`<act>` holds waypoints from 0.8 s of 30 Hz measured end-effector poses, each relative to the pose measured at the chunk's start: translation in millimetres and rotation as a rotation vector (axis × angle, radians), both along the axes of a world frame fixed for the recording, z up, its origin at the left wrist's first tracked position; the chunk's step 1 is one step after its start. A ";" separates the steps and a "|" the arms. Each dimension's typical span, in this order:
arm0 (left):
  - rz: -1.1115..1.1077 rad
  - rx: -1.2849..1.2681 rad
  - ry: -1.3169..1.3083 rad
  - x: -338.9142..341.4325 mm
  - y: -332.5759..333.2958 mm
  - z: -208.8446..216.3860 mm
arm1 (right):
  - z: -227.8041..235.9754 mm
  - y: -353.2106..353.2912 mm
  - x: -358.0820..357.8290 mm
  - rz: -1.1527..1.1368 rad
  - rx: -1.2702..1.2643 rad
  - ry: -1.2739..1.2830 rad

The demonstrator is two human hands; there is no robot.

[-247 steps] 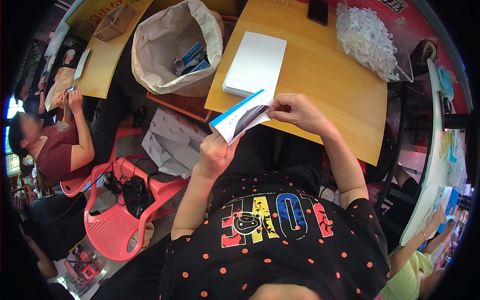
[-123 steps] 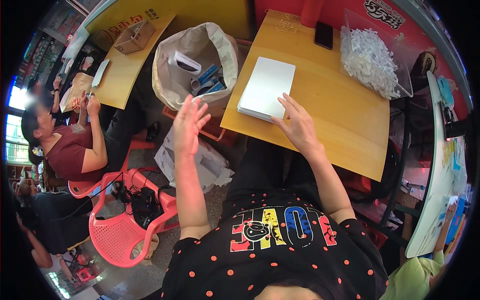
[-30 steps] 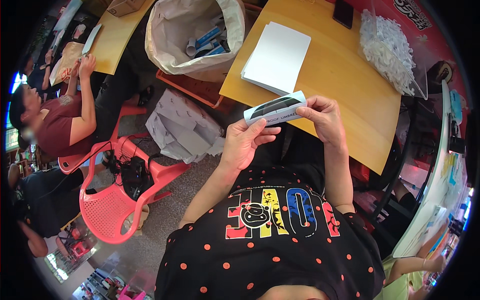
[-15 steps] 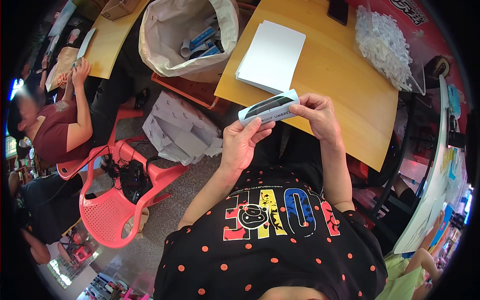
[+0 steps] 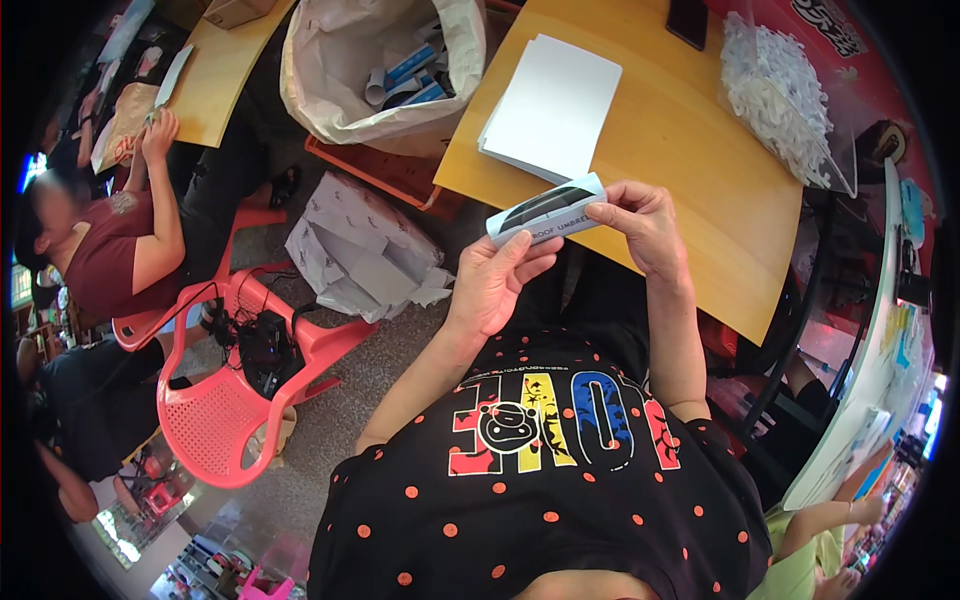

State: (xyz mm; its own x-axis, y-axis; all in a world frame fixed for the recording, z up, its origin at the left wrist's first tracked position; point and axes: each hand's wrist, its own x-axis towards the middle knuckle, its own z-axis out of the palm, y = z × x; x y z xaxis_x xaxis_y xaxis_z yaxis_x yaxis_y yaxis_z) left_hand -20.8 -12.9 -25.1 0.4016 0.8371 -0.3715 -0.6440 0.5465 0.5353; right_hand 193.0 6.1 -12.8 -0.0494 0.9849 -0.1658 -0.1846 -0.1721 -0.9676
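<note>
A light blue printed card, curled into a tube with a dark umbrella picture on it, is held between my two hands above the table's near edge. My left hand pinches its left end between thumb and fingers. At the right end, my right hand grips the card's edge between thumb and forefinger. Just beyond the tube, a stack of white sheets lies on the yellow wooden table. The inside of the tube is hidden.
Left of the table, a white sack holds several blue rolled cards, above a red crate. A clear bin of white plastic pieces and a phone are on the table. Left are a white package, a pink chair and a seated person.
The curled card and both hands sit slightly farther right in the picture, with the grip much the same. The view has shifted a little.
</note>
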 end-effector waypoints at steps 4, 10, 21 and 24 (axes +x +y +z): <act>0.017 0.076 0.034 2.5 -2.9 -1.5 | 0.6 0.3 -0.8 -0.001 0.008 0.006; 0.035 0.114 0.028 3.3 -4.3 -0.2 | 2.7 1.5 -2.7 -0.008 0.007 -0.013; 0.092 0.156 0.105 0.7 -2.0 -6.9 | -0.1 1.3 -6.8 0.024 -0.021 0.007; 0.112 0.177 0.148 0.2 0.0 -7.4 | -4.3 1.6 -7.6 0.030 -0.035 -0.009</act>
State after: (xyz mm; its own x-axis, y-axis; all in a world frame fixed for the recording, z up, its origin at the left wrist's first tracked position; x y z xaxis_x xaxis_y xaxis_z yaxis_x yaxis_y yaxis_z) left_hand -20.7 -12.9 -32.5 0.2549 0.9303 -0.2636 -0.6024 0.3661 0.7093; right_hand 185.5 7.7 -17.1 -0.0772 0.9767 -0.2004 -0.1700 -0.2110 -0.9626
